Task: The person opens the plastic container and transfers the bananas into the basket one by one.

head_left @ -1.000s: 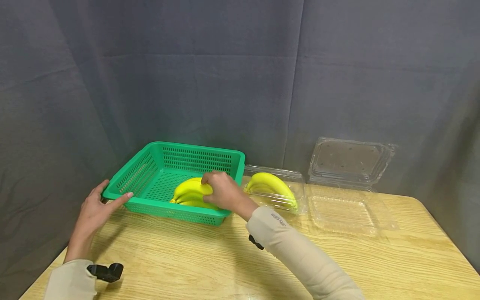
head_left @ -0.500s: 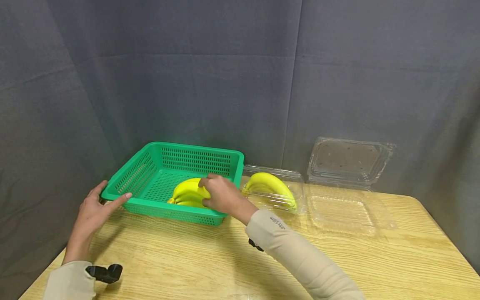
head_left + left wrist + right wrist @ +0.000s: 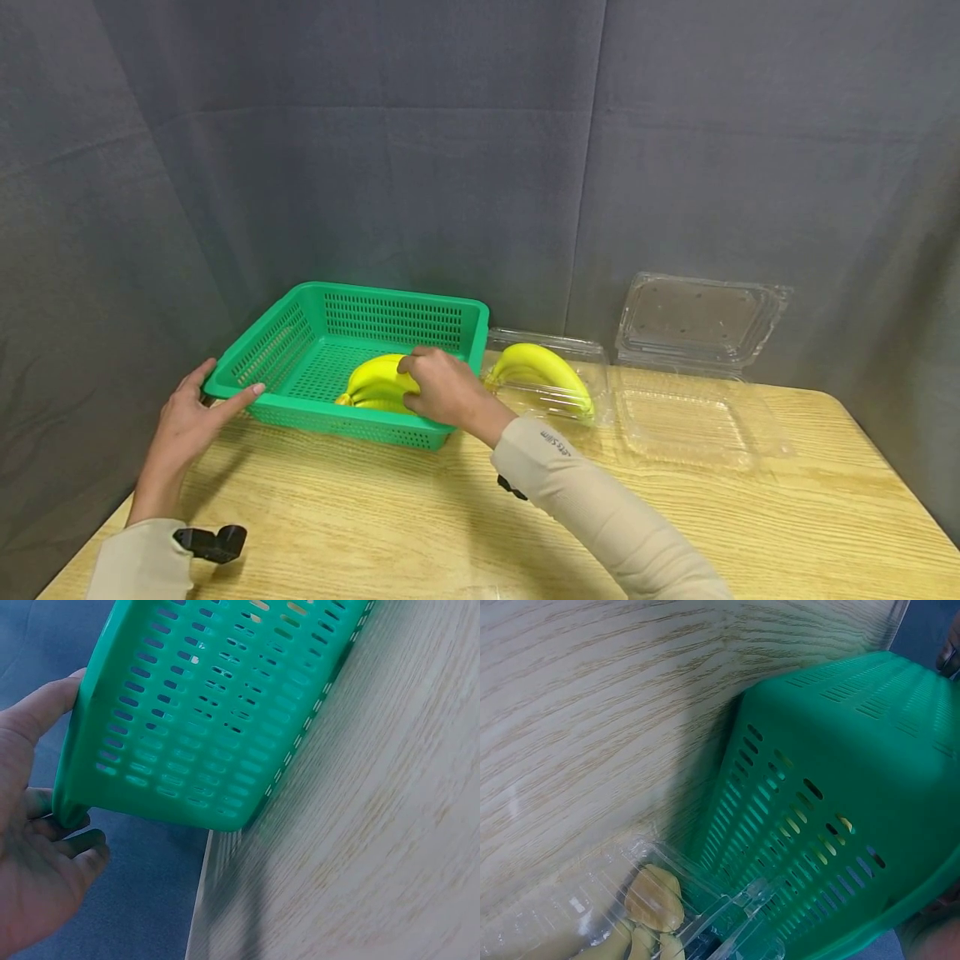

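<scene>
Left hand [image 3: 191,417] holds basket [image 3: 300,407] corner, thumb and fingers round rim. Right hand [image 3: 450,387] has fingers clamped on far-right end of bananas [image 3: 378,383], down in basket. Bananas could slip or swing: held at one end only. Basket's near wall in way; low lift could bump it. Clear box [image 3: 596,371] with more bananas [image 3: 543,371] close by, easy to knock. Second box [image 3: 690,325], lid up, further right. Curtain [image 3: 420,192] behind.

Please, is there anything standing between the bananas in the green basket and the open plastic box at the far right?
Yes: the right wall of the basket, then the nearer plastic box holding other bananas, lie across the straight way. The right hand grips the basket's bananas; nothing visible separates them.
</scene>
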A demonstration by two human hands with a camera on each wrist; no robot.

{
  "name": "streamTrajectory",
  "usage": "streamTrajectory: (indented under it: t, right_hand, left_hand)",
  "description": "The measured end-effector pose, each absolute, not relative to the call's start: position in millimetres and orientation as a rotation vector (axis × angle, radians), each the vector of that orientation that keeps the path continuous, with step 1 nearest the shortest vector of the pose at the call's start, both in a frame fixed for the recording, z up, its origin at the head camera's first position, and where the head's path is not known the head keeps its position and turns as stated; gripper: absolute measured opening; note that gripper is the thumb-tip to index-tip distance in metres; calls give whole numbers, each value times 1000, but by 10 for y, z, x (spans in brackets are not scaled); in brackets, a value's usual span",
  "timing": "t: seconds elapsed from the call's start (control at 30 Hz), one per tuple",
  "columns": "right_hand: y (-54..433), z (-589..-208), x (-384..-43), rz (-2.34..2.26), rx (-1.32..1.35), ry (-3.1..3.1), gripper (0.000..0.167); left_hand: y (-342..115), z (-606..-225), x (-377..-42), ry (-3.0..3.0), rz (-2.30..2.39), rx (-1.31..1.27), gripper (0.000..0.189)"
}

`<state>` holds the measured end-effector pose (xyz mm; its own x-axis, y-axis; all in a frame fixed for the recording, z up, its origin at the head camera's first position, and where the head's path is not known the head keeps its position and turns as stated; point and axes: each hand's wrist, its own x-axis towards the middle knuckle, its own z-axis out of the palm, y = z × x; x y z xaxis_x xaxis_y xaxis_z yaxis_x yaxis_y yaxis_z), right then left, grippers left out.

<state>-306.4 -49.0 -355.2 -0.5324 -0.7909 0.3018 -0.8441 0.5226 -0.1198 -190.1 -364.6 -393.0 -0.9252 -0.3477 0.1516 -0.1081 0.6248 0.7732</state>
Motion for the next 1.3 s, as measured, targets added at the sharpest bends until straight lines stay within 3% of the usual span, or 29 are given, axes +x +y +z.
streamTrajectory:
  t: [1.3]
  right_hand:
    - [-408,-3550,-3143,392,1297,-2660,35]
  left_hand:
    - [-3629,-3915,-1891,-2589,-1159,368,99]
